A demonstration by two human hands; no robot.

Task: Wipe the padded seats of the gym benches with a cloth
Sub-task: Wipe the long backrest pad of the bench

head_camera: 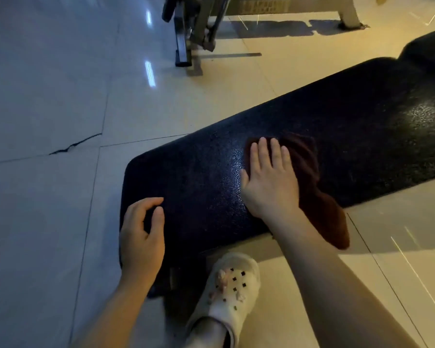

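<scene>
The dark red cloth [309, 182], lying crosswise on the padded seat [337, 136], is pressed by the flat right hand [269, 182], while the loosely curled left hand [141, 237] holds nothing.

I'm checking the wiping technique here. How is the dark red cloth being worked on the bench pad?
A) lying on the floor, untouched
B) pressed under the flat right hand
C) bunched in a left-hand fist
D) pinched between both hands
B: the right hand lies flat with straight fingers on the cloth on the bench pad; the left hand is off the cloth.
</scene>
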